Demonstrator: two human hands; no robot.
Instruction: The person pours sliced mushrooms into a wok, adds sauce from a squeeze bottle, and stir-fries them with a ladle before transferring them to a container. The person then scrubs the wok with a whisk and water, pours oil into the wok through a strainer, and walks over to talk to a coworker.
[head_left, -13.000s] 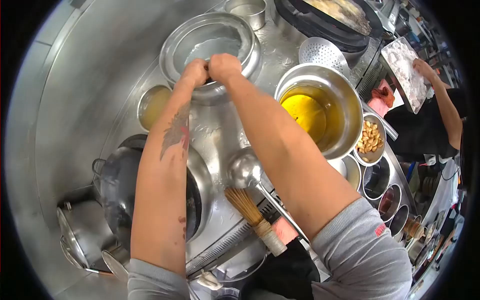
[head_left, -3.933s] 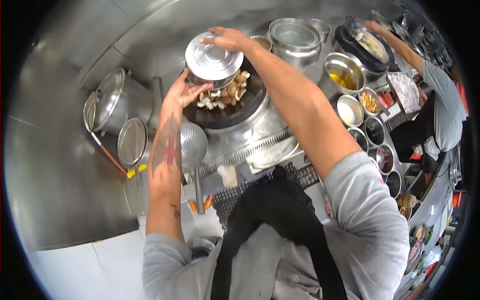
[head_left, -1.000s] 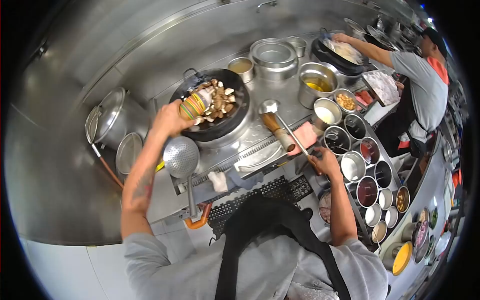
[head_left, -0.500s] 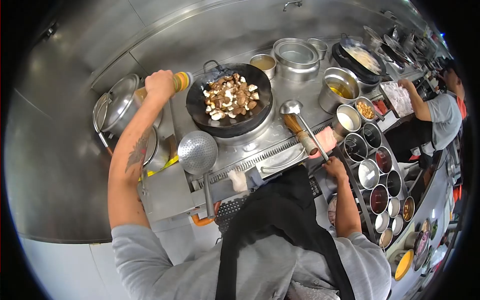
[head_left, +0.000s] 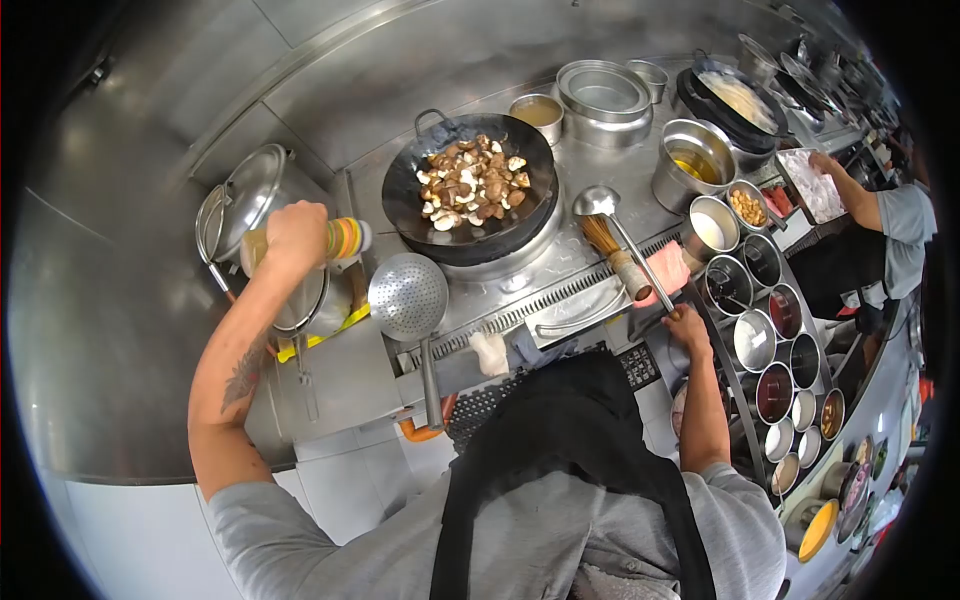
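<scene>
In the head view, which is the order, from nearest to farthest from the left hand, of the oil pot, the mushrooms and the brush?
From the left hand:
1. Mushrooms: to its right, in the wok.
2. Brush: right of the wok, beside the ladle.
3. Oil pot: farther right and back.

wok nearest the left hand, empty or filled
Partly filled: cut mushrooms lie in the wok, with its dark wall bare around them.
</scene>
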